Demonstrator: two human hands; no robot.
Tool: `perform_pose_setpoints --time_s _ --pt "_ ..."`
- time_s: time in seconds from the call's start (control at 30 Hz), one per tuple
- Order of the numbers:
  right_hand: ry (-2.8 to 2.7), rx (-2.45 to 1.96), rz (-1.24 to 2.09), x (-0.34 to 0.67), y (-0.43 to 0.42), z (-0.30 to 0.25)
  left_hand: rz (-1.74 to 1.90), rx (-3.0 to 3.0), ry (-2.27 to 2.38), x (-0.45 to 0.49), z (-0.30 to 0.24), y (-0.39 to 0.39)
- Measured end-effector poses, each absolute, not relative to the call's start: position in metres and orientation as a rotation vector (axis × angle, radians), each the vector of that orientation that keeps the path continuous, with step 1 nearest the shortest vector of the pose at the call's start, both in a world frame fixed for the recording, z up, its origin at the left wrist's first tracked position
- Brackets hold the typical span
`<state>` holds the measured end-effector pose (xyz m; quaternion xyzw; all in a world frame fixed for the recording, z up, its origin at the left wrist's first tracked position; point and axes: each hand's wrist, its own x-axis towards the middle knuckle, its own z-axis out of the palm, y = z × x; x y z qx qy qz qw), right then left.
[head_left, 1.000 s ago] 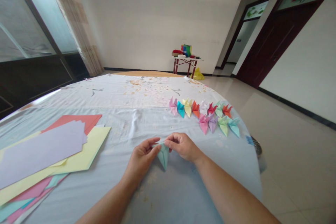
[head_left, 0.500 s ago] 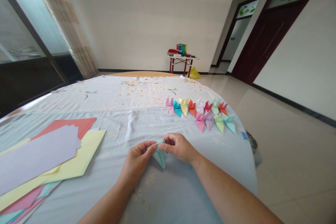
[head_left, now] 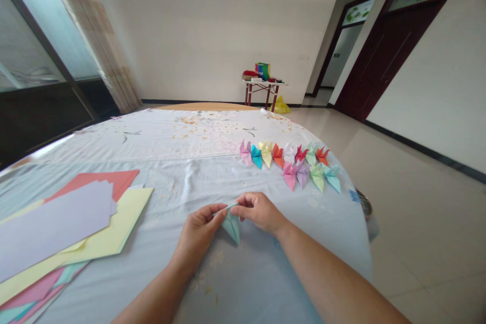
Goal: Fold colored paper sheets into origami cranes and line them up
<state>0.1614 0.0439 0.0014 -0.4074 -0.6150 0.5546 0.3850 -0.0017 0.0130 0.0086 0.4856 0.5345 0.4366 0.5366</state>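
A folded piece of mint-green origami paper (head_left: 231, 228) is held between my two hands just above the tablecloth, its point facing down towards me. My left hand (head_left: 199, 228) pinches its upper left part between thumb and fingers. At its upper right corner, my right hand (head_left: 260, 211) is closed in a pinch as well; the fingertips partly hide the top fold. Beyond my right hand stand several finished paper cranes in two rows, among them a pink crane (head_left: 289, 176) and a pale blue crane (head_left: 333, 178).
On the left lie overlapping sheets of coloured paper, with a lilac sheet (head_left: 56, 225) on top, a yellow sheet (head_left: 114, 230) and a red sheet (head_left: 125, 180). A flowered tablecloth (head_left: 182, 172) covers the round table. A small side table (head_left: 264, 84) stands by the far wall.
My right thumb and fingers have shifted very slightly along the top edge of the mint-green paper. My left hand keeps its place.
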Motion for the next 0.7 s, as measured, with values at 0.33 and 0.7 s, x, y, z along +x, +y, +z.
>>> perform_pose_setpoints --time_s 0.33,0.7 --pt "-1.579 -1.048 1.352 0.1585 0.0424 0.0022 1.030 1.215 1.281 -0.0030 0.0050 0.0153" --pt "-1.648 -1.085 1.283 0.1561 0.0401 0.0026 1.057 1.233 1.298 -0.0024 0.0069 0.0146"
